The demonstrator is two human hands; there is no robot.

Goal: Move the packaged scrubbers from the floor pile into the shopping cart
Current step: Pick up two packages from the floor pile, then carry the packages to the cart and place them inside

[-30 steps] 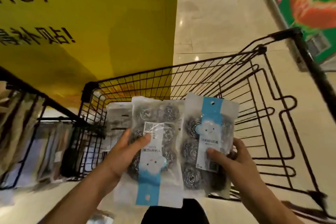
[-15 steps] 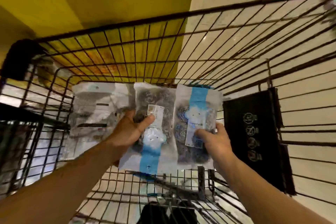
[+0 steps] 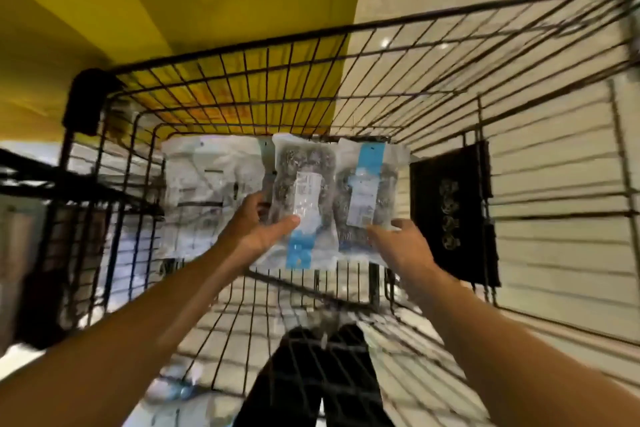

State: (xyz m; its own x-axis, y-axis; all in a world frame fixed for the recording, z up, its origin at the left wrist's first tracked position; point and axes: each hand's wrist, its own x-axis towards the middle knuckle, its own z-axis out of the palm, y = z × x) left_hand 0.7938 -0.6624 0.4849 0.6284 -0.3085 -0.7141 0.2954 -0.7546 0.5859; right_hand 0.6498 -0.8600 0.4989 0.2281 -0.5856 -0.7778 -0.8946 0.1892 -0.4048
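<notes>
At frame centre, inside the black wire shopping cart (image 3: 381, 55), the left hand (image 3: 247, 230) pinches one clear steel-scrubber pack (image 3: 300, 198); the right hand (image 3: 403, 246) grips the blue-striped steel-scrubber pack (image 3: 367, 191) alongside.

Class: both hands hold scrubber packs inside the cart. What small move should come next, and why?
Probably lower both packs and let go. The left hand and right hand each grip a pack inside the cart, beside a pale pack lying there already.
</notes>
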